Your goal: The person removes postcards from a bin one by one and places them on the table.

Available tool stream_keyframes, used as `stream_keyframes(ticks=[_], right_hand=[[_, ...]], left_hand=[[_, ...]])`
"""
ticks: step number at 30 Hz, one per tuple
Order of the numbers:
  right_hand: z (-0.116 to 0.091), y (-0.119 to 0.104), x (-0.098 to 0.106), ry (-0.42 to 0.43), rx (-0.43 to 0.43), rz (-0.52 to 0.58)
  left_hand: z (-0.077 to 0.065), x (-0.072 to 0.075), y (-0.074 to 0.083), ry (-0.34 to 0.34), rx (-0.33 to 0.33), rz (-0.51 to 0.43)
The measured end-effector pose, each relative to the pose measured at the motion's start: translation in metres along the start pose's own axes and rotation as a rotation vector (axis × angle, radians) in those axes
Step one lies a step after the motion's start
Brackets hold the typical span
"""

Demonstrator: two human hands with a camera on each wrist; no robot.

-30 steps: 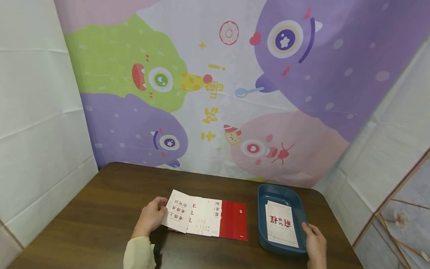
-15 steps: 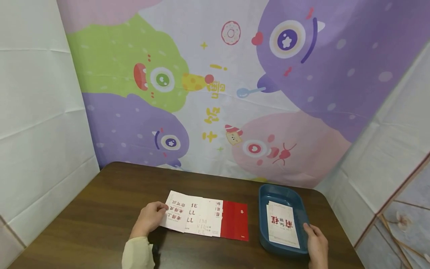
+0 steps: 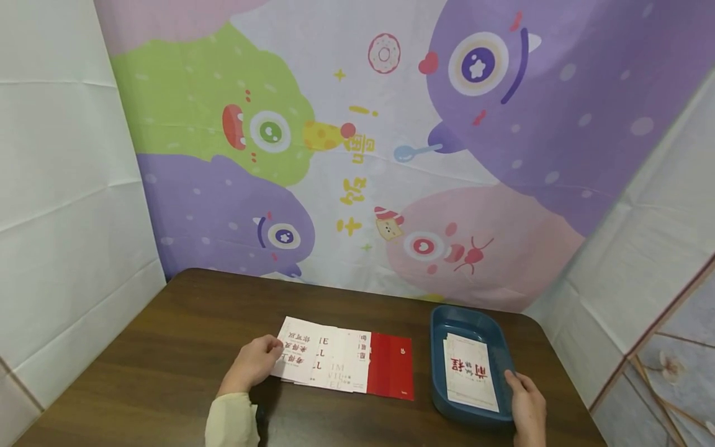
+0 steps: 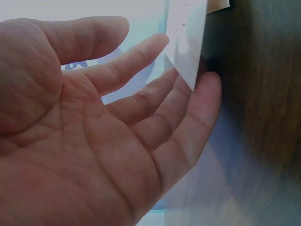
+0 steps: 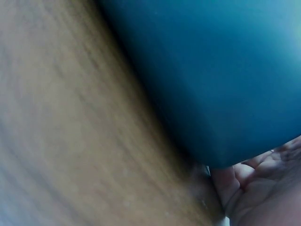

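Observation:
My left hand [image 3: 254,363] is at the left end of an overlapping row of cards. Its fingertips touch the edge of a white card with red lettering [image 3: 296,351]. In the left wrist view the thumb stands apart from the card, and the loosely bent fingers [image 4: 204,101] lie against its corner. Further white cards [image 3: 341,360] and a red card [image 3: 391,366] continue the row to the right. My right hand [image 3: 527,403] holds the right rim of a blue tray [image 3: 466,316], thumb on top. Inside the tray lie white cards [image 3: 472,379], the top one with red characters.
The dark wooden table [image 3: 212,316] carries the card row and the tray. A cartoon-printed cloth [image 3: 335,155] hangs behind its far edge. White panels [image 3: 61,155] stand on the left, and a pale curtain-like wall [image 3: 659,279] on the right.
The leftmost white card first shifted left and settled flatter, then slid slightly right over its neighbour, with my left hand following. My right hand and the tray stay in place.

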State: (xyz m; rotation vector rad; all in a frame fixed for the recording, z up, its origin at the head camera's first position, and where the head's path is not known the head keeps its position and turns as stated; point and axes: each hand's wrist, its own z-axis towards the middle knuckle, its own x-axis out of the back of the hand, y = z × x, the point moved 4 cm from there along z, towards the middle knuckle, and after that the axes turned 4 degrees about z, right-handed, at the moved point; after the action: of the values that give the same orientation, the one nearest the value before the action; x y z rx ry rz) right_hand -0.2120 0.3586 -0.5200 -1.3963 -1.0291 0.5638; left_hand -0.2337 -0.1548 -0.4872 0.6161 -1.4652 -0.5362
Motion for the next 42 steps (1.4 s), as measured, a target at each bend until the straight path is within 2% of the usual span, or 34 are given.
stream_keyframes(ticks=[22, 28, 35, 42], right_hand=[[0.002, 0.002, 0.001, -0.003, -0.005, -0.017], [0.002, 0.001, 0.000, 0.008, -0.008, -0.015], [0.002, 0.001, 0.000, 0.009, -0.005, -0.016], [0.002, 0.002, 0.000, 0.005, -0.008, -0.015]], left_hand=[[-0.003, 0.000, 0.011, -0.037, -0.011, 0.083], [-0.004, -0.005, 0.016, -0.050, -0.016, 0.151], [-0.004, -0.013, 0.025, -0.096, -0.049, 0.285], [-0.005, -0.014, 0.024, -0.102, -0.027, 0.280]])
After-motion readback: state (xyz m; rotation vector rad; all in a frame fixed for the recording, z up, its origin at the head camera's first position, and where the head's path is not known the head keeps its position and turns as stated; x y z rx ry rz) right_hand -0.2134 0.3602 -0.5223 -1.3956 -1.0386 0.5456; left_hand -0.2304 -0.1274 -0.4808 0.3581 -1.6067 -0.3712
